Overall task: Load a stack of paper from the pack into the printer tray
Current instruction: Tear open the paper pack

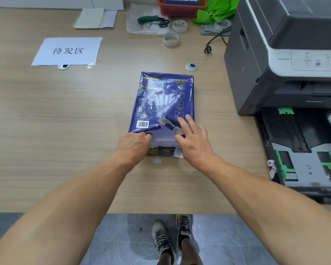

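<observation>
A dark blue paper pack [164, 100] lies flat in the middle of the wooden desk, its near end torn open with white paper [163, 140] showing under the wrapper. My left hand [135, 145] pinches the torn wrapper edge at the pack's near left corner. My right hand [194, 138] rests with fingers spread on the pack's near right corner. At the right stands the grey printer [287, 60]; its paper tray [302, 161] is pulled out towards me, with green guides and no paper visible inside.
A white sign sheet [68, 51] lies at the left. At the back are tape rolls [171, 39], scissors [153, 21], a red basket [180, 6], a green bag [214, 12] and a loose power plug [207, 49]. The desk's front edge [161, 212] runs near my feet.
</observation>
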Action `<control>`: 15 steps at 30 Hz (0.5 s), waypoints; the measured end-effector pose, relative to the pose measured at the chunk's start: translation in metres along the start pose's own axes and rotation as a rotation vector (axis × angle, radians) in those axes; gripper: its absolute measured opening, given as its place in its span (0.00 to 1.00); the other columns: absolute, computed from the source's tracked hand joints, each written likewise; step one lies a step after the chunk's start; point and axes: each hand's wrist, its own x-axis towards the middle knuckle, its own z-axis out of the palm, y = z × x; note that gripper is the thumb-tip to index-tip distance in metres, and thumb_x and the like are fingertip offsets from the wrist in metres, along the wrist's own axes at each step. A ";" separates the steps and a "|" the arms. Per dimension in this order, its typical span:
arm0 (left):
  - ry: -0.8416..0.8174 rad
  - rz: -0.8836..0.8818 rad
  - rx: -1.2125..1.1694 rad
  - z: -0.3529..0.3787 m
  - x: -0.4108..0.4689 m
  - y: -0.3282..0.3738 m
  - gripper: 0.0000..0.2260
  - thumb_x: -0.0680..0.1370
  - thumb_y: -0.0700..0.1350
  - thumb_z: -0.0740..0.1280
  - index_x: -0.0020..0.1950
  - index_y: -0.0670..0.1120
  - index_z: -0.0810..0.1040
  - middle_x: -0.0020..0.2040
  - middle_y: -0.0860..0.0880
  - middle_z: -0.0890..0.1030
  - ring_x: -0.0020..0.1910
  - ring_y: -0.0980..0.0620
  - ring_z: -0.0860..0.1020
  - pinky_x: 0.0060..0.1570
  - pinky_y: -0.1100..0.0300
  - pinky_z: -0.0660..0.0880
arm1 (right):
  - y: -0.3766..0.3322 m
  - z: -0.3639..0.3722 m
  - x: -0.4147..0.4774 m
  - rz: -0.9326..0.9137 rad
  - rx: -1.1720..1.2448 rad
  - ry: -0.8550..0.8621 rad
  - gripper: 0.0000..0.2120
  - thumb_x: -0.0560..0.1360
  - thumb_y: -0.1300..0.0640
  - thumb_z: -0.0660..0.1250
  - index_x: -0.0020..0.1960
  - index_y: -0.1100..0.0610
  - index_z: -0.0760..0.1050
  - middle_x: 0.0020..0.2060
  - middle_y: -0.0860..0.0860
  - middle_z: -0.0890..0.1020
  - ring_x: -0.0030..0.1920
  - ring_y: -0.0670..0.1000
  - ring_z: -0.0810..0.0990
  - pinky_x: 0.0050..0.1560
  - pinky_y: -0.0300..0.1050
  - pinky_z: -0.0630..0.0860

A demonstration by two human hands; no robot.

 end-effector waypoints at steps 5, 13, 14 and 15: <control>-0.031 0.003 -0.078 0.008 -0.018 0.006 0.12 0.78 0.39 0.57 0.56 0.48 0.75 0.52 0.49 0.82 0.50 0.42 0.81 0.38 0.56 0.68 | -0.001 0.013 -0.024 0.028 0.068 0.050 0.05 0.70 0.59 0.71 0.42 0.56 0.76 0.72 0.59 0.70 0.75 0.62 0.65 0.60 0.65 0.70; -0.109 -0.083 -0.080 0.003 -0.032 0.023 0.14 0.76 0.36 0.59 0.57 0.47 0.77 0.52 0.46 0.83 0.51 0.41 0.81 0.40 0.55 0.70 | -0.002 0.012 -0.031 0.856 0.708 0.044 0.10 0.79 0.57 0.59 0.54 0.56 0.76 0.56 0.59 0.76 0.57 0.62 0.75 0.57 0.48 0.69; -0.117 -0.096 -0.089 0.003 -0.034 0.027 0.15 0.76 0.36 0.59 0.58 0.47 0.76 0.53 0.46 0.83 0.52 0.40 0.81 0.41 0.55 0.70 | -0.004 0.010 -0.032 0.903 0.769 0.020 0.08 0.79 0.57 0.59 0.54 0.56 0.75 0.53 0.58 0.78 0.53 0.61 0.76 0.52 0.47 0.70; -0.125 -0.106 -0.103 0.003 -0.037 0.031 0.15 0.76 0.36 0.58 0.59 0.46 0.76 0.53 0.45 0.83 0.52 0.40 0.81 0.42 0.55 0.70 | -0.006 0.006 -0.033 0.937 0.821 -0.001 0.06 0.78 0.58 0.59 0.54 0.56 0.73 0.50 0.57 0.79 0.49 0.60 0.77 0.46 0.46 0.70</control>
